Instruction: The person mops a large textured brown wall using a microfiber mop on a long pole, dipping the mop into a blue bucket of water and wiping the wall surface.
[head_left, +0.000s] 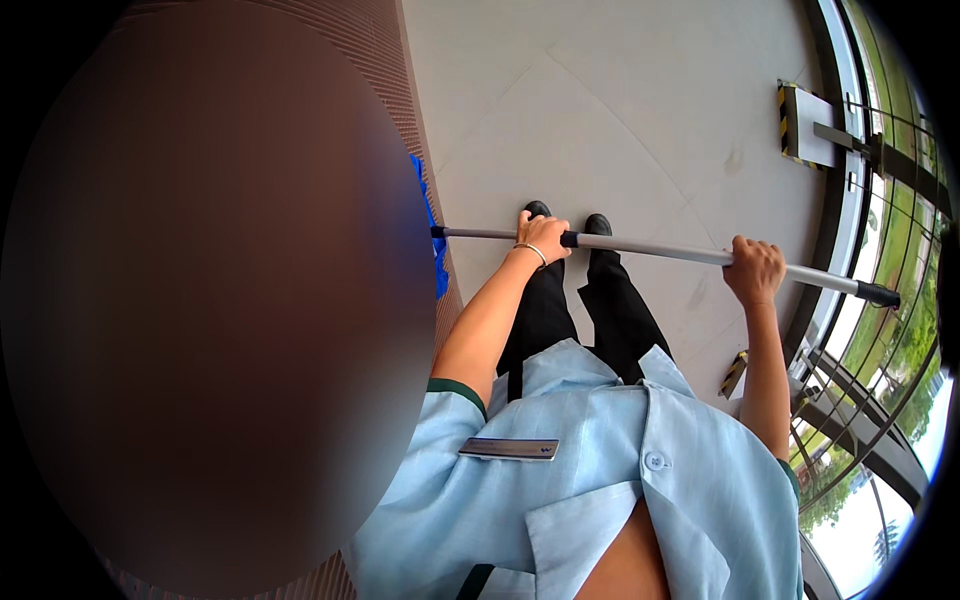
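Observation:
A telescopic metal pole (660, 248) lies slantwise across the view in front of my body. My left hand (544, 236), with a bracelet at the wrist, is closed around it beside the black collar (570, 239) where the thin and thick sections meet. Farther right, my right hand (754, 271) grips the thick section. Beyond that hand the pole ends in a black handle (877, 294). At its left end, a black fitting (438, 232) meets blue material (441, 271) against a brown ridged surface. A large blurred area hides most of that end.
The brown ridged surface (386, 82) runs along the left. Below is a pale floor (622, 97) with my black shoes (598, 223). At right stand glazing and a dark metal frame, with a white plate (814, 126) edged in black-and-yellow tape at its foot; greenery shows outside.

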